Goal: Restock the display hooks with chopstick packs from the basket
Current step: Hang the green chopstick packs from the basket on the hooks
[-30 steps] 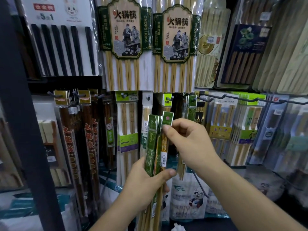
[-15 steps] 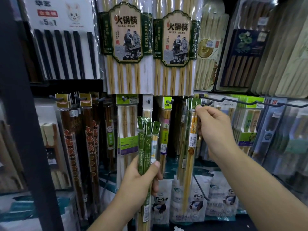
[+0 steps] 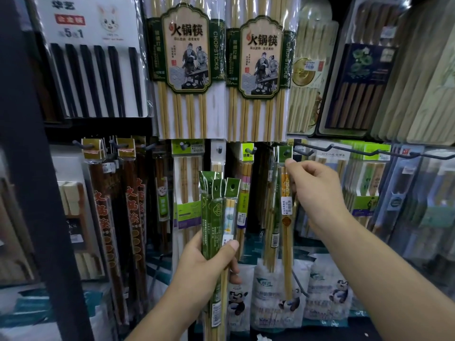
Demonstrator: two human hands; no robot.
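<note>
Hands are both busy at the rack: the left hand (image 3: 202,267), low at about 6 o'clock in the view, is wrapped round a bundle of chopstick packs (image 3: 214,212) held upright. Its thumb lies across the front, and most of its fingers are hidden behind the sleeves. The bundle's lower ends run off the bottom edge, so its full length cannot be seen. How many packs it holds is hard to count, as the green header cards overlap. The front sleeve is clear and shows a pale pair with a light printed pattern. At about 2 o'clock from the bundle, the right hand (image 3: 317,190) pinches the top of a single pack (image 3: 285,212) just under its green header, with the thumb tip at the card's lower corner. The other fingers are curled and partly hidden behind the sleeve. That clear sleeve holds an orange-patterned pair and hangs straight down. Its punched hole sits at the tip of a hook (image 3: 286,152), but whether the hook passes through it cannot be told. To 3 o'clock of it, long bare hooks (image 3: 354,150) jut out in front of blurred packs. At 12 o'clock hang two large hot-pot chopstick packs (image 3: 189,57), their tops cut off. Panda-printed bags (image 3: 341,295) stand at 5 o'clock, their small print unreadable.
</note>
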